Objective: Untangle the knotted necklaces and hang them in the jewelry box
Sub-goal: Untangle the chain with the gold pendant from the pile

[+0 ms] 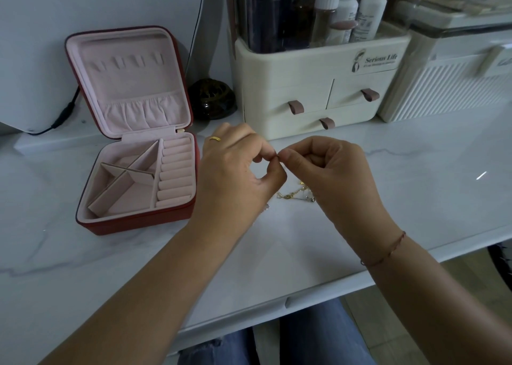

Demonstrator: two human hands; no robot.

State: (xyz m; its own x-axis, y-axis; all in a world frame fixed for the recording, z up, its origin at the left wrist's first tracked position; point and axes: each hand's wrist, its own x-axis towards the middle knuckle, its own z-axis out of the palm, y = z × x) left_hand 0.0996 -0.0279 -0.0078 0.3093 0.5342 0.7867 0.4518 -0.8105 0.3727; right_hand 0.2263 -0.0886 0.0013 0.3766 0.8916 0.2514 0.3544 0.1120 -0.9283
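While the jewelry box (133, 224) stands open at the left, the left hand (235, 170) and right hand (332, 170) each pinch a strand of the tangled necklaces (296, 194), heaped on the table (415, 184) beneath them.

You're getting a dim, cool, flat feed; soft ambient light, no hard source in frame. There's one small glare streak on the marble tabletop (481, 175) at your right. Shadows are faint: a soft one along the front of the jewelry box (138, 220). Wide-angle bend is strong, so the table edge curves and the organizer (318, 68) leans. The bottles (343, 4) up top are smeared. The chain (295, 194) is too soft to resolve links.
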